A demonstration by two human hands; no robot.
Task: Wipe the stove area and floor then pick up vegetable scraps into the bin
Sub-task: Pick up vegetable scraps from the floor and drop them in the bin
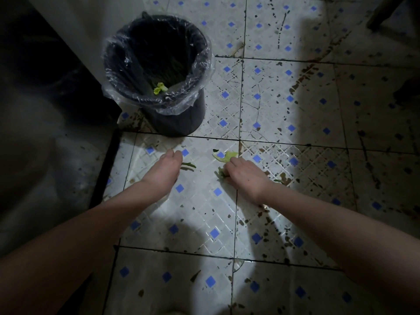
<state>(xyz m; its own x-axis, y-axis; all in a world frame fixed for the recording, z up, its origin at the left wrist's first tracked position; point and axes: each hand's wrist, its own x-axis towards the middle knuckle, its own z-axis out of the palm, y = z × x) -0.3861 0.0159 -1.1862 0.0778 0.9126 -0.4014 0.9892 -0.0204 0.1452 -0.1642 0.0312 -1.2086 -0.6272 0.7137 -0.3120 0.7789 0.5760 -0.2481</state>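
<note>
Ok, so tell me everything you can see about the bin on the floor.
The bin is a dark, round, bucket-shaped container, seemingly plastic. It stands upright on the tiled floor, beside a dark cabinet on its left. A clear plastic liner is folded over the rim and hangs crumpled down the outside. The inside is too dark to see fully, but one yellow-green vegetable scrap lies against the near inner wall. No lid shows.

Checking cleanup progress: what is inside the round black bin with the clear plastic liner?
One small yellow-green vegetable scrap rests inside the round black bin, against its near wall. The deeper interior is too dark to see.
</note>
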